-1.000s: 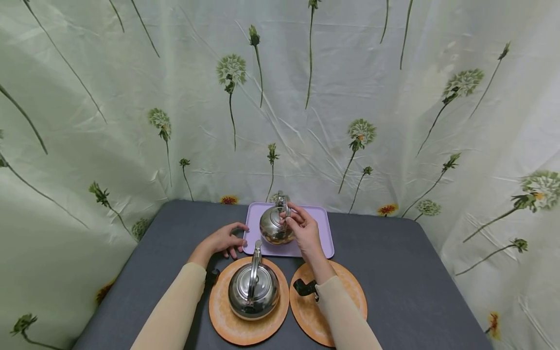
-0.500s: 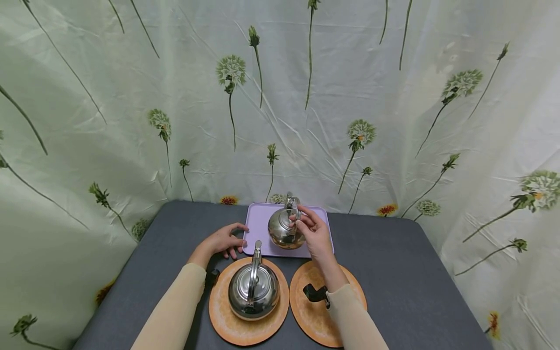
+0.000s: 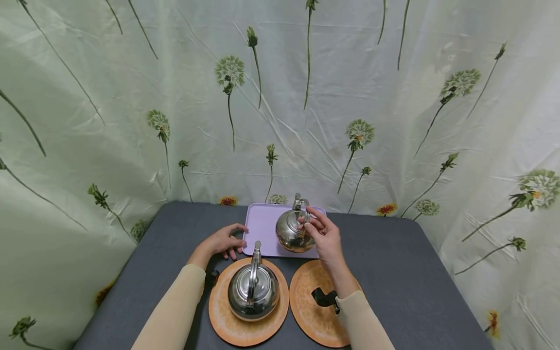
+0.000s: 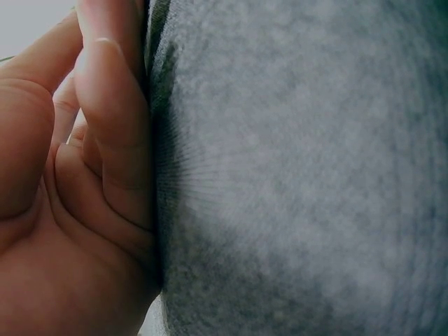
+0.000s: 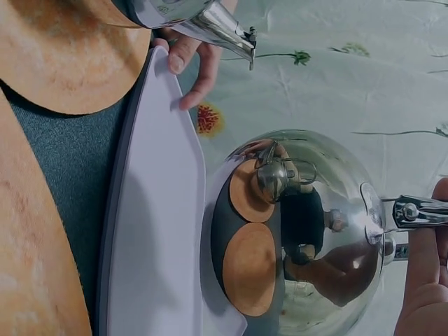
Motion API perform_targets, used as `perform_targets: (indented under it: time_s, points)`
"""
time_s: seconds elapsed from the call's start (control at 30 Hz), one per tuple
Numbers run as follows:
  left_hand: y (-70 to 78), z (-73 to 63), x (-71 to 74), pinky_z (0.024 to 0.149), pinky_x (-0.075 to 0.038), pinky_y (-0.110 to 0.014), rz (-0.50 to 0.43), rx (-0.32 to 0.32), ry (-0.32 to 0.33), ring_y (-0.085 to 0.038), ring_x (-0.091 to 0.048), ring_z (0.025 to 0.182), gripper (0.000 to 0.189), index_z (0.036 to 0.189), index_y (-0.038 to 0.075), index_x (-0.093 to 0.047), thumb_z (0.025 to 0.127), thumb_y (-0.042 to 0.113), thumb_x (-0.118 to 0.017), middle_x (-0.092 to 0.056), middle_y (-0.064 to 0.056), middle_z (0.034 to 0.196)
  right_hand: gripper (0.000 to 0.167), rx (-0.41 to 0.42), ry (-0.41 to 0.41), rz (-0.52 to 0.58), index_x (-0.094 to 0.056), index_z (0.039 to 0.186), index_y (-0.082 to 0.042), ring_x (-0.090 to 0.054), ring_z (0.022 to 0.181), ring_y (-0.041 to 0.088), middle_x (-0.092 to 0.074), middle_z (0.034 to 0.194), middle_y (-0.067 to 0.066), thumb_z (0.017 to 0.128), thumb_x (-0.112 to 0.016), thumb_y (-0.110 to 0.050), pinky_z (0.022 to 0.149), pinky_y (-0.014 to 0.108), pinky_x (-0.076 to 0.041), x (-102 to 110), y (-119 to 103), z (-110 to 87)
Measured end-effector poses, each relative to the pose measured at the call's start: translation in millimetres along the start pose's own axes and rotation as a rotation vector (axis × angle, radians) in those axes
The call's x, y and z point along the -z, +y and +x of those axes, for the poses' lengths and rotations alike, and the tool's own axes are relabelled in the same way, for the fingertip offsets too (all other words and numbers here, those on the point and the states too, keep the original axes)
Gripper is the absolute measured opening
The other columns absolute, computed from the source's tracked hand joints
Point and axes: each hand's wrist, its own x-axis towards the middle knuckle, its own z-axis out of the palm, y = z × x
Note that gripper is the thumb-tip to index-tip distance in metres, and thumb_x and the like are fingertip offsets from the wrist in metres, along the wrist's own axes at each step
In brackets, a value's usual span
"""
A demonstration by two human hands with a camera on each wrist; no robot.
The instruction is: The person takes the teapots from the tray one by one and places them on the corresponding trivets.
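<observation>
My right hand (image 3: 327, 238) pinches the upright handle of a shiny steel kettle (image 3: 289, 232) between thumb and fingers. This kettle is over the right half of a lilac tray (image 3: 261, 228); in the right wrist view its round side mirrors the room, and its base overlaps the tray. My left hand (image 3: 223, 240) lies at the tray's left edge, thumb and forefinger reaching onto the rim, fingers loosely bent. Close below that hand, a second steel kettle (image 3: 253, 296) stands on the left round orange mat (image 3: 218, 316), handle up.
A matching round orange mat (image 3: 306, 301) lies to the right, partly under my right forearm. Dark grey cloth (image 3: 402, 282) covers the table. A pale curtain (image 3: 192, 97) with a dandelion print hangs behind and at both sides.
My right hand has carried the kettle rightward and slightly nearer across the tray. The left hand, the tray and the second kettle have stayed in place.
</observation>
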Motion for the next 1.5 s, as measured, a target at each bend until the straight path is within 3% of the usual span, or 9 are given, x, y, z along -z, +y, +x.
perform_targets:
  time_s: [0.4,0.8,1.03,1.5]
  points:
    - [-3.5,2.0,4.1,0.049,-0.051,-0.028,0.006,0.004,-0.001,-0.013,-0.068,0.055,0.054,0.151,0.016,-0.051,0.102,0.026,-0.073,-0.073,-0.004,0.083,0.046,-0.011,-0.016,0.009,-0.058,0.148,0.0,-0.079,0.092,0.008,-0.082,0.108,-0.007,0.103,-0.064,0.002,0.086,0.024,-0.061,10.0,-4.8,-11.0]
    - [-1.4,2.7,1.0,0.049,-0.05,-0.028,0.004,0.011,0.003,-0.013,-0.068,0.055,0.053,0.15,0.016,-0.051,0.102,0.025,-0.073,-0.073,-0.004,0.082,0.05,-0.007,-0.066,-0.047,-0.052,0.152,0.004,-0.079,0.094,0.007,-0.081,0.108,-0.012,0.104,-0.066,-0.003,0.091,0.023,-0.06,23.4,-13.0,-26.5]
    - [-1.2,4.7,1.1,0.049,-0.05,-0.027,0.012,0.011,0.002,-0.013,-0.069,0.055,0.052,0.149,0.017,-0.052,0.102,0.026,-0.072,-0.073,-0.003,0.082,0.048,-0.013,-0.07,-0.087,-0.054,0.151,0.0,-0.079,0.095,0.006,-0.081,0.108,-0.013,0.104,-0.065,-0.003,0.091,0.022,-0.06,29.9,-17.8,-34.0]
    - [-0.4,3.0,-0.6,0.048,-0.05,-0.026,0.006,0.018,0.001,-0.012,-0.068,0.054,0.052,0.15,0.017,-0.051,0.103,0.025,-0.072,-0.073,-0.003,0.081,0.051,0.035,-0.094,-0.076,-0.048,0.151,0.01,-0.079,0.093,0.004,-0.081,0.109,-0.013,0.105,-0.064,-0.002,0.093,0.022,-0.059,42.6,-29.1,-52.2]
